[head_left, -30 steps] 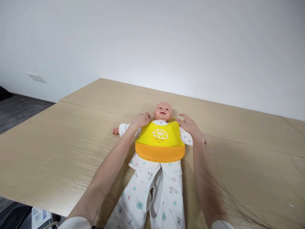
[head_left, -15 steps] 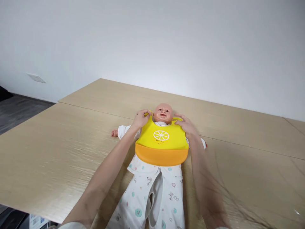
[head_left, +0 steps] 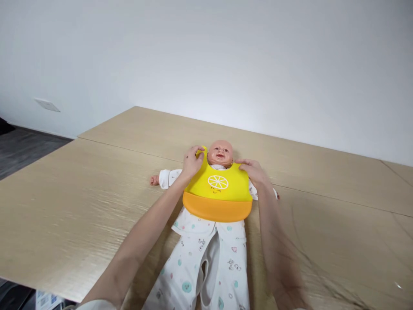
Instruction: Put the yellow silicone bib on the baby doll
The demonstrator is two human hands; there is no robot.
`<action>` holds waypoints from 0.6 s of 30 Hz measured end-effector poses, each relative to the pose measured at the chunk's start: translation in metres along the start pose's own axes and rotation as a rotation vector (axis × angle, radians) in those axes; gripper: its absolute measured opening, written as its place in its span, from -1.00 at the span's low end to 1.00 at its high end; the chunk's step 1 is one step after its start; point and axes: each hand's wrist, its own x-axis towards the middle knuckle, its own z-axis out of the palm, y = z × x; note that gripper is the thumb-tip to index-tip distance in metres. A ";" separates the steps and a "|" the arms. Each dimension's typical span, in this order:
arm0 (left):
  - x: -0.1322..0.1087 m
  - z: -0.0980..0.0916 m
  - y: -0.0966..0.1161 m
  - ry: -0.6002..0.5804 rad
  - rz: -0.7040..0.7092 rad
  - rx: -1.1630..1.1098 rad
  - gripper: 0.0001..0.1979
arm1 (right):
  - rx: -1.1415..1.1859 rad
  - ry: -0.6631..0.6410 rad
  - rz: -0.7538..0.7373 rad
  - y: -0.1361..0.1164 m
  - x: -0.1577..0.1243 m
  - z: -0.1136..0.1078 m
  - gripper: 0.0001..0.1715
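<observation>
A baby doll (head_left: 220, 152) in white patterned pyjamas lies on its back on a light wooden table (head_left: 80, 202), head away from me. A yellow bib with an orange pocket (head_left: 217, 193) covers its chest. My left hand (head_left: 191, 164) grips the bib's left neck strap beside the doll's head. On the other side, my right hand (head_left: 254, 170) pinches the right strap at the doll's shoulder. Both forearms reach in from the bottom edge along the doll's sides.
The table is made of joined panels and runs to a white wall (head_left: 226, 64) at the back. Dark floor (head_left: 26, 148) shows at the far left beyond the table's edge. Something printed (head_left: 45, 299) lies below the table's near left edge.
Both hands have lifted the bib's straps up beside the doll's neck. The bib shifted slightly up the chest; the doll itself has stayed put.
</observation>
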 end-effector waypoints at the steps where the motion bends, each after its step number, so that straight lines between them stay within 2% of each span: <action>1: -0.001 0.001 -0.001 0.023 0.002 -0.006 -0.82 | 0.069 0.002 -0.008 0.001 0.000 0.001 -0.68; 5: -0.004 0.003 -0.006 0.092 -0.017 -0.049 -0.68 | 0.286 0.060 0.006 -0.003 -0.004 0.008 -0.78; 10: -0.001 -0.005 -0.007 0.121 -0.001 -0.034 -0.55 | 0.270 0.082 -0.001 -0.008 -0.004 0.012 -0.65; 14: 0.002 -0.021 0.011 0.223 0.135 0.047 -0.67 | 0.263 0.091 -0.008 -0.006 -0.002 0.012 -0.65; 18: -0.004 -0.038 0.042 0.173 0.343 0.040 -0.78 | 0.276 0.082 -0.015 -0.007 -0.002 0.014 -0.71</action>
